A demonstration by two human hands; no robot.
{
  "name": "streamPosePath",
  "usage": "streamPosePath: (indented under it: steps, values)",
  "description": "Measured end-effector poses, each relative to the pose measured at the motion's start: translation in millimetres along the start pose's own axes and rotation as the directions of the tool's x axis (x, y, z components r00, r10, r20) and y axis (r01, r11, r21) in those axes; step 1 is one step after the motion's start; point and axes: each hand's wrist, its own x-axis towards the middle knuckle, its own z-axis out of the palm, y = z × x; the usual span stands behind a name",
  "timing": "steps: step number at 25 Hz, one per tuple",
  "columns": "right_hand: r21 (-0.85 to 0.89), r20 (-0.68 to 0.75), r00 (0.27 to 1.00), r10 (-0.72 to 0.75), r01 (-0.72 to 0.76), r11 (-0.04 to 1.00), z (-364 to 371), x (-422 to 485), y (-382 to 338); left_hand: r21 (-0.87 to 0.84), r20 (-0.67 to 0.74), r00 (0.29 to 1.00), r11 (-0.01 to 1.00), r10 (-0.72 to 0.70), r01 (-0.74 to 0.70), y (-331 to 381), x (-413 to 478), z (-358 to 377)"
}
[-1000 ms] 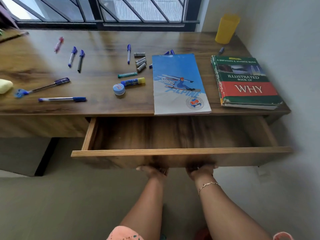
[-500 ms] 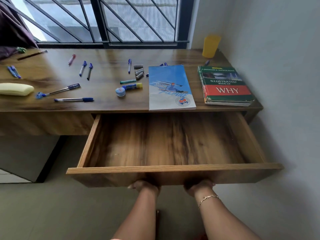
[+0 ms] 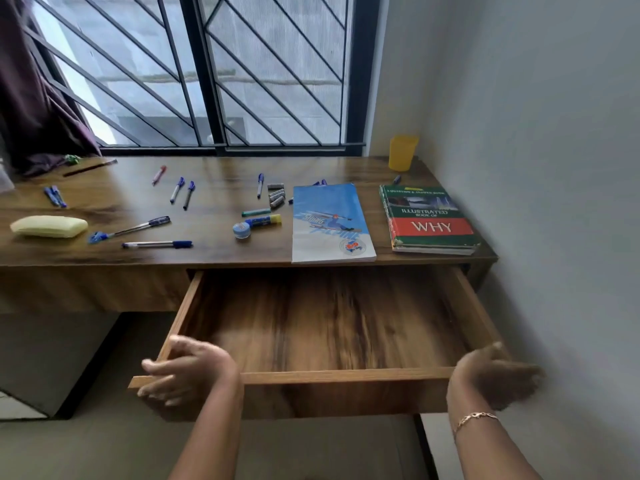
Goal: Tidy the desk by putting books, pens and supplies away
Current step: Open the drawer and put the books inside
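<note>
The drawer (image 3: 322, 327) is now standing pulled well out from under the desk (image 3: 104, 216), its wooden floor bare — a second ago it was only partly open, with both hands tucked under its front panel. Those hands are lifting clear: the left hand (image 3: 183, 374) is hovering at the drawer's front left corner, fingers spread and holding nothing, and the right hand (image 3: 498, 375) is blurring past the right corner, also loose and empty. So the storage is ready, and judging by this, gathering is coming next.

Nothing is put away yet. The blue notebook (image 3: 330, 223) and the green "WHY" book (image 3: 429, 220) are lying on the desktop just behind the drawer, pens (image 3: 157, 244) scattered to the left with a glue stick (image 3: 263, 221) and a pale yellow case (image 3: 48, 226). A yellow cup (image 3: 402, 152) is sitting in the back corner, beneath a barred window (image 3: 207, 71) beside a grey wall (image 3: 536, 133).
</note>
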Motion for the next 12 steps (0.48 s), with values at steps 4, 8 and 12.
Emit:
streamPosePath:
  steps: [4,8,12]
  values:
    - [-0.061,0.273,0.887,-0.373,0.403,0.913,34.0,-3.9,-21.2,0.002,0.305,0.883,0.927,0.356,-0.375,57.4,-42.9,14.5]
    - [0.053,0.565,0.687,-0.458,0.523,0.850,78.3,-15.5,-60.9,-0.010,0.634,0.704,0.914,0.320,-0.406,91.2,-57.1,71.0]
    - [0.025,0.769,0.522,-0.367,0.550,0.835,129.0,-27.1,-112.9,0.118,0.787,0.596,0.907,0.162,-0.404,127.9,-54.3,131.3]
